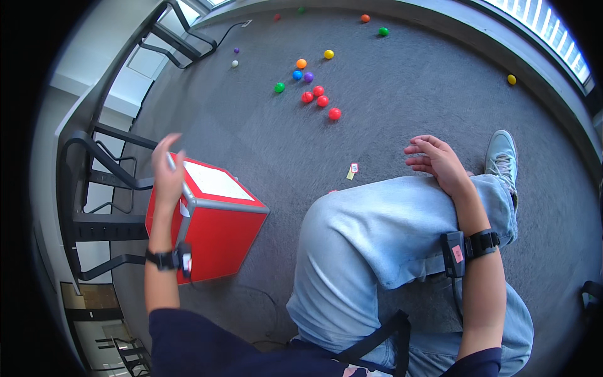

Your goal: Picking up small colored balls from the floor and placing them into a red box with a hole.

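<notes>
My left hand [167,182], a little smeared by motion, is at the left edge of a red box [217,242] with grey edge trim. Its thumb and fingers are apart, and the box's pale trim seems to show between them; whether it touches the box I cannot tell. A white sheet [217,180] lies on the box's top. My right hand [438,163] is above my bent leg near the shoe, its fingers loosely curved and apart with nothing in them. Two small paper tags [352,171] lie on the floor between my hands.
Several red balls [322,100] and balls of other colours, such as a blue one [297,75], are scattered on the grey carpet [402,81] ahead. A yellow ball [512,80] is far right. Black metal-framed furniture [110,163] lines the left; a cable [267,294] runs behind the box.
</notes>
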Demonstrator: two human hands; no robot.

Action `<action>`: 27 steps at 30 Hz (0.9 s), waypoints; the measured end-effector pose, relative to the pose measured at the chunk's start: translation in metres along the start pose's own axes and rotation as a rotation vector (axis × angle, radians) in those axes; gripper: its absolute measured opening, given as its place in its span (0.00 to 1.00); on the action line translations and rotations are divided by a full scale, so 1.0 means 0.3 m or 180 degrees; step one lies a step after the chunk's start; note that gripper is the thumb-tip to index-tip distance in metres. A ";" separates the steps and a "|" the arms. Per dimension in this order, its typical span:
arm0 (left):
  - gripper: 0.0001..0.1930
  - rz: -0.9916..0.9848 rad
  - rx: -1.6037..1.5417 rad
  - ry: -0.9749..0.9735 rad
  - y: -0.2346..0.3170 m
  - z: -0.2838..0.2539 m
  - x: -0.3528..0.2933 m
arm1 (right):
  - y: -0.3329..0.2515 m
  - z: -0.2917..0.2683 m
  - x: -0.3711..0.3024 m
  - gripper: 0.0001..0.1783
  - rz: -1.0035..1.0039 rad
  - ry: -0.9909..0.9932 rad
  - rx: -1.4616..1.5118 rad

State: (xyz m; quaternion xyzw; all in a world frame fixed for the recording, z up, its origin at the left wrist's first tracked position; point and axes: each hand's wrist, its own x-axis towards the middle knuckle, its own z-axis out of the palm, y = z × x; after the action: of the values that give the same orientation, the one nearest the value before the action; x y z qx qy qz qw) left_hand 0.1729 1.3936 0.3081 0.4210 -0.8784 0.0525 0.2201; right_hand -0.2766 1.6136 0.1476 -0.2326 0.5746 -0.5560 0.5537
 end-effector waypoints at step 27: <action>0.23 -0.1390 -0.0656 -0.0986 0.045 1.407 0.522 | 0.031 -0.016 0.144 0.19 0.0941 -0.0103 -0.0614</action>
State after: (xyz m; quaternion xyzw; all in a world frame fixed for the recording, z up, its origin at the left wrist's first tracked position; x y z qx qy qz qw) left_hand -0.0679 1.1729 -0.0020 0.5787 -0.7908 -0.1506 0.1310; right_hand -0.2899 1.5797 0.1219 -0.2066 0.6443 -0.4071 0.6136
